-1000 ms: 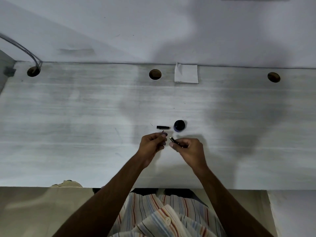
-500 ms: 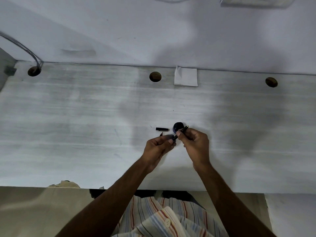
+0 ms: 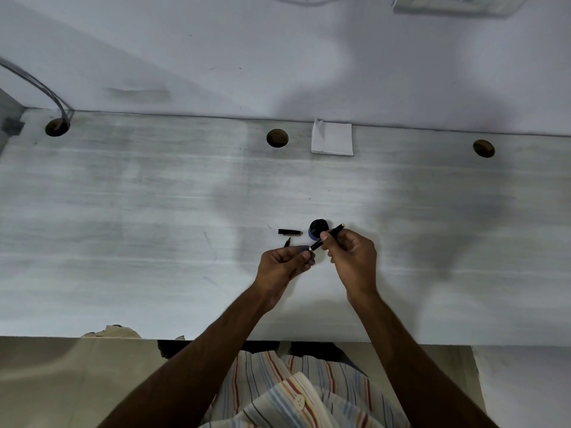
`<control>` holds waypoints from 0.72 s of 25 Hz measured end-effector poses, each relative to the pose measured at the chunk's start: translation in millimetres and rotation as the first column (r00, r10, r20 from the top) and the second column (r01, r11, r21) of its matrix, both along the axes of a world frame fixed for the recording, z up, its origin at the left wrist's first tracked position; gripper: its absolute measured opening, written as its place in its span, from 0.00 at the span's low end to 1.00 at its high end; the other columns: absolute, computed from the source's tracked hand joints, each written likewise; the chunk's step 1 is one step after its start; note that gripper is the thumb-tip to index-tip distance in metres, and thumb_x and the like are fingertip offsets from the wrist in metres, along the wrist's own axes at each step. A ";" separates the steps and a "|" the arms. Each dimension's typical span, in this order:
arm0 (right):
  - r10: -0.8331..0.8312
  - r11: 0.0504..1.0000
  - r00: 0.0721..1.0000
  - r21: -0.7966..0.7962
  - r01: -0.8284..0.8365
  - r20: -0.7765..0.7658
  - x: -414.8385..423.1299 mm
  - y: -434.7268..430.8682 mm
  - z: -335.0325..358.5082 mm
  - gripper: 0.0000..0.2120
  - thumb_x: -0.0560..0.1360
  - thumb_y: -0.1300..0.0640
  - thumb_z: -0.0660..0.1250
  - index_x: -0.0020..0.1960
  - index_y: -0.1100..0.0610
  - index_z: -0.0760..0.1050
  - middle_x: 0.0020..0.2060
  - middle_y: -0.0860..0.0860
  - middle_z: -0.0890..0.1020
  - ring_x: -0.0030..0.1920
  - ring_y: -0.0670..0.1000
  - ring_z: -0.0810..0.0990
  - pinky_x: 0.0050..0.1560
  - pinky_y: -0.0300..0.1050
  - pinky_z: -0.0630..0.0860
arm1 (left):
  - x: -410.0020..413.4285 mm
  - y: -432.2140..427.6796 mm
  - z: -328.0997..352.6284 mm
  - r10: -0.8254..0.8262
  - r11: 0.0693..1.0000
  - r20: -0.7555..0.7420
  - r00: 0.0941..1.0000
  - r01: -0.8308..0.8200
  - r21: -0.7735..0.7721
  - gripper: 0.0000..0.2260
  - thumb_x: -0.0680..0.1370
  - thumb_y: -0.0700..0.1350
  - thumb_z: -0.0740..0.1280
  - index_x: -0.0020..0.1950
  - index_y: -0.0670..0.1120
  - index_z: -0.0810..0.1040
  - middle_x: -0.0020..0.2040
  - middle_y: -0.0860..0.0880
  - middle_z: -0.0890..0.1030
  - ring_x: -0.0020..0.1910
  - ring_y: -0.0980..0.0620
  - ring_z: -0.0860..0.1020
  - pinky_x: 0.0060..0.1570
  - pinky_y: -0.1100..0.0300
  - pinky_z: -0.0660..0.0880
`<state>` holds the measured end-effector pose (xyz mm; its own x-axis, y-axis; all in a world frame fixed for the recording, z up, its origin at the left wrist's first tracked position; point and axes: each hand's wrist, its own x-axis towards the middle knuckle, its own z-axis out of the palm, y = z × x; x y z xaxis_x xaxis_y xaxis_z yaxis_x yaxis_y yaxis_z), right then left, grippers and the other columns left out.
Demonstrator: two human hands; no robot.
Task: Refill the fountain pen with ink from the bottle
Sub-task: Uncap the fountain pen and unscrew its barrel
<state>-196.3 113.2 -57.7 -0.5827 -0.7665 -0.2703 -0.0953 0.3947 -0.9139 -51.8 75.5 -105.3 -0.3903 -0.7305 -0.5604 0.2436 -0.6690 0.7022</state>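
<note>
since a second ago, slim black gold-trimmed fountain pen barrel (image 3: 329, 237) raised by pinching right hand (image 3: 352, 257) beside dark round ink bottle (image 3: 318, 228). left hand (image 3: 282, 264) curled at its lower end; grip unclear. short black pen cap (image 3: 289, 232) laid off; filling judged undone.

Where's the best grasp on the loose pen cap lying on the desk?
Pinch the pen cap across its middle, coming straight down. It lies flat and roughly left to right on the desk, so both long sides are exposed. Approach from its left: the ink bottle and both hands crowd the right end.
</note>
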 end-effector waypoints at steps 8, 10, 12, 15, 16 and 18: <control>0.032 0.999 0.997 -0.015 -0.034 -0.071 1.7 0.4 2.7 0.06 0.75 0.54 0.74 0.41 0.55 0.83 0.33 0.47 0.86 0.33 0.42 0.82 0.39 0.47 0.80 | -3.5 3.2 3.0 0.002 1.000 0.013 1.000 -0.002 -0.003 0.06 0.79 0.34 0.69 0.52 0.36 0.84 0.43 0.40 0.86 0.40 0.49 0.84 0.45 0.60 0.81; 0.031 0.999 0.996 -0.011 -0.032 -0.080 2.2 1.1 2.9 0.06 0.75 0.54 0.74 0.41 0.54 0.83 0.33 0.46 0.85 0.33 0.41 0.82 0.39 0.46 0.79 | -4.1 3.1 2.6 0.008 1.000 0.055 0.998 -0.007 -0.015 0.05 0.78 0.35 0.70 0.51 0.36 0.85 0.42 0.40 0.86 0.39 0.48 0.84 0.44 0.59 0.81; 0.025 1.000 0.996 -0.008 -0.025 -0.082 2.8 1.4 3.2 0.06 0.75 0.54 0.74 0.41 0.55 0.84 0.33 0.46 0.85 0.32 0.40 0.81 0.40 0.47 0.80 | -4.6 3.2 3.2 0.017 1.000 0.089 0.996 -0.016 -0.016 0.04 0.78 0.35 0.70 0.49 0.37 0.85 0.41 0.41 0.86 0.37 0.49 0.83 0.41 0.60 0.80; 0.030 1.000 0.996 0.002 -0.030 -0.082 2.8 1.2 2.9 0.05 0.75 0.54 0.74 0.42 0.55 0.84 0.33 0.46 0.86 0.33 0.40 0.82 0.41 0.48 0.81 | -4.8 3.1 3.2 0.013 1.000 0.105 0.994 -0.012 -0.008 0.04 0.78 0.35 0.70 0.47 0.38 0.85 0.39 0.42 0.85 0.35 0.49 0.81 0.39 0.60 0.79; 0.027 1.000 0.996 0.004 -0.027 -0.081 2.5 1.2 2.9 0.05 0.75 0.54 0.74 0.42 0.54 0.84 0.33 0.47 0.86 0.33 0.41 0.82 0.41 0.49 0.81 | -5.0 3.0 3.3 0.009 1.000 0.110 0.994 -0.008 -0.009 0.04 0.78 0.34 0.69 0.47 0.38 0.84 0.38 0.42 0.84 0.34 0.49 0.80 0.38 0.60 0.79; 0.007 1.000 0.997 0.005 -0.006 -0.075 2.1 1.5 2.7 0.06 0.75 0.53 0.74 0.40 0.53 0.83 0.32 0.49 0.86 0.32 0.43 0.82 0.41 0.52 0.81 | -5.0 2.1 3.4 0.007 1.000 0.114 0.993 -0.005 -0.016 0.04 0.78 0.34 0.69 0.47 0.37 0.84 0.38 0.42 0.84 0.34 0.49 0.80 0.38 0.59 0.79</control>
<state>-194.2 114.7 -55.0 -0.5966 -0.7690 -0.2296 -0.1664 0.3984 -0.9020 -56.8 77.5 -101.9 -0.3198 -0.7418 -0.5894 0.1656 -0.6563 0.7362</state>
